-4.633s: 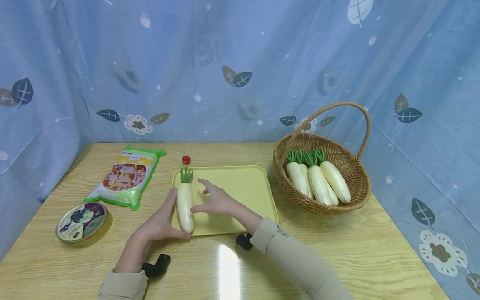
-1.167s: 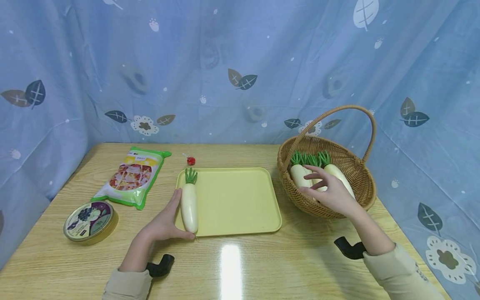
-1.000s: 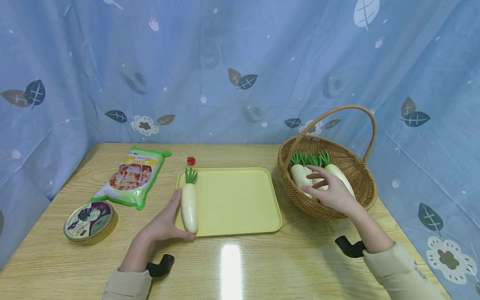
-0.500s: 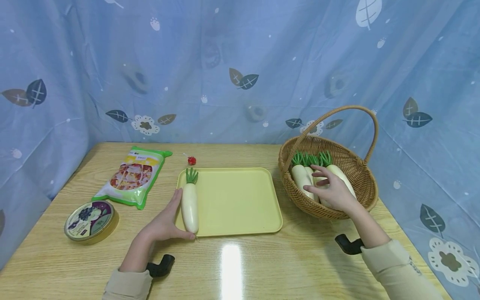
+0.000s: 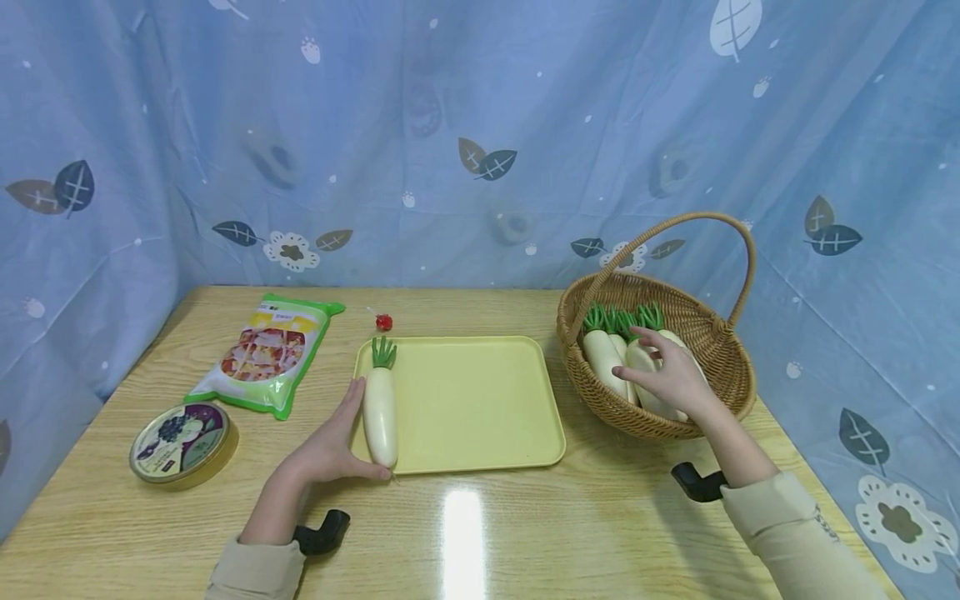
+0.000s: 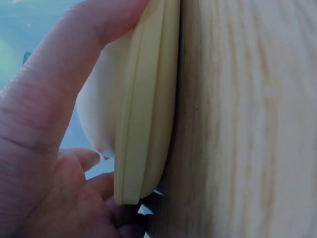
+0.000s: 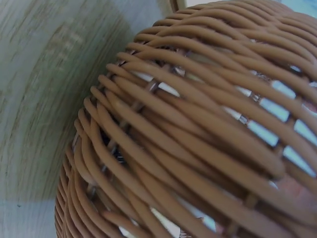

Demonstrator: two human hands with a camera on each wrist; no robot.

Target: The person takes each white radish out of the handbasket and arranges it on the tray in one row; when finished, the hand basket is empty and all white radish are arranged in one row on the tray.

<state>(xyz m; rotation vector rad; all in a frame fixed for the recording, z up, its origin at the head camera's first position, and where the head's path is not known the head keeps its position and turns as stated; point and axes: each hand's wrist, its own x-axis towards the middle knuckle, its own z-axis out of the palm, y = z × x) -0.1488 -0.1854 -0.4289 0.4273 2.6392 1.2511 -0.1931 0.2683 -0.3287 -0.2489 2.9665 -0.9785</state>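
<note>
A white radish with a green top point(image 5: 380, 417) lies along the left side of the yellow tray point(image 5: 472, 400). My left hand point(image 5: 326, 446) spans the tray's near left corner, thumb along the front rim and fingers along the left side; in the left wrist view the thumb point(image 6: 54, 74) meets the tray's rim point(image 6: 143, 109). My right hand point(image 5: 671, 379) reaches into the wicker basket point(image 5: 600, 408), thumb and fingers spread over the white radishes point(image 5: 603, 358) there. One radish point(image 5: 641, 358) shows between thumb and fingers. The basket's weave point(image 7: 198, 119) fills the right wrist view.
A green-edged food bag point(image 5: 266, 354) and a round tin point(image 5: 180, 442) are on the table's left. A small red item point(image 5: 384, 322) lies behind the tray. The basket's tall handle point(image 5: 693, 217) arches above the radishes. A blue curtain point(image 5: 450, 167) hangs behind.
My right hand left the tray and went right to the basket. Over the last second it shifted slightly right, thumb and fingers spreading wider. My left hand stays at the tray's corner.
</note>
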